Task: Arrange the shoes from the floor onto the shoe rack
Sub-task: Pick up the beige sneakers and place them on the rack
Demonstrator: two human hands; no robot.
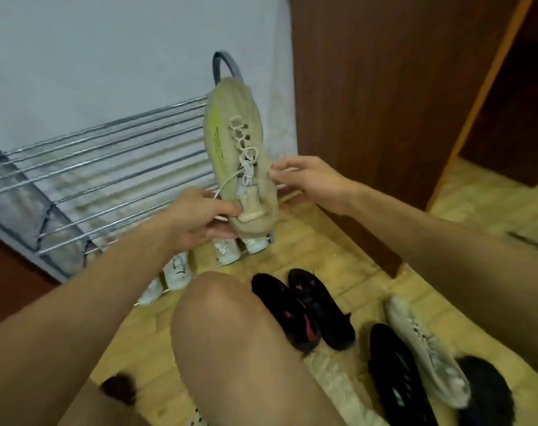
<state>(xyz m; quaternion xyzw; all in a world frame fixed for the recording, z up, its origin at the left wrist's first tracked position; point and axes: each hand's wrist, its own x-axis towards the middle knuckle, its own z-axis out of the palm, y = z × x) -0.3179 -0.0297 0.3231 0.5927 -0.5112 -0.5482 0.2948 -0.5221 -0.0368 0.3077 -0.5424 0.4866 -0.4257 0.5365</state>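
A bare knee [230, 333] fills the lower centre. On the tiled floor [338, 250] right of it lie a black pair of sneakers [304, 309], another black sneaker [393, 373] and a pale grey sneaker [427, 348]. Mid-frame, the left hand [197, 219] grips the heel of a beige knit sneaker [240, 155], while the right hand [310, 179] pinches its collar. Beyond stands the wire shoe rack [107, 167], with white shoes [224, 250] on its lower tier.

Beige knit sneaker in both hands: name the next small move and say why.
Probably lower the beige knit sneaker with the yellow-green stripe onto the chrome wire shoe rack, near its right end. The left hand grips the heel, the right hand steadies its side, and it already hangs over the bars there.
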